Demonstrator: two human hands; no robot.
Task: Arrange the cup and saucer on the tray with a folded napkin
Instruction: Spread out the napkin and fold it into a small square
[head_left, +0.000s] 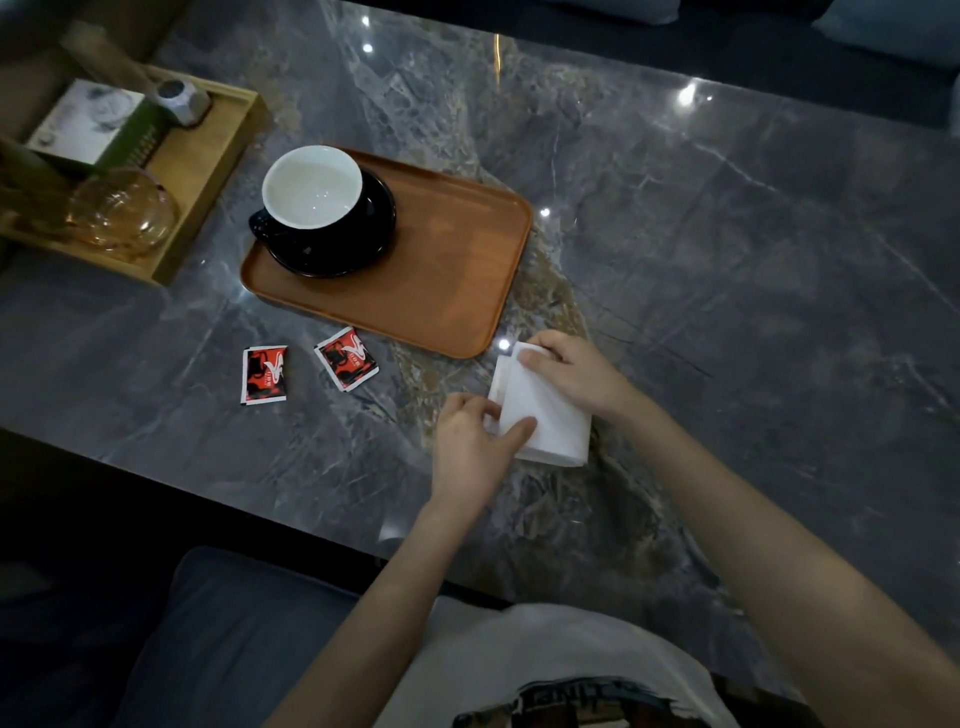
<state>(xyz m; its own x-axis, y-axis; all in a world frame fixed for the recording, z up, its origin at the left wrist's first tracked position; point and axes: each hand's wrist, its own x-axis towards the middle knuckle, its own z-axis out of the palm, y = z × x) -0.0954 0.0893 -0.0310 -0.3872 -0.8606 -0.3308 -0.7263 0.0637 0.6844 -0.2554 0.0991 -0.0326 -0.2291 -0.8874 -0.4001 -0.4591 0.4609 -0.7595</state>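
A brown oval-cornered tray (447, 270) lies on the dark marble table. At its left end a black cup with a white inside (310, 187) stands on a black saucer (358, 244). A white napkin (545, 415) lies partly folded on the table just right of the tray's near corner. My left hand (470, 447) pinches its near left edge with the forefinger pressed flat on top. At the far corner, my right hand (569, 371) holds the napkin with fingers curled over it.
Two red and black sachets (264, 375) (347, 358) lie on the table in front of the tray. A light wooden box tray (208, 171) at the far left holds a tissue box (91, 127), a glass bowl (122, 213) and a grey holder (182, 101). The table's near edge runs diagonally below my hands.
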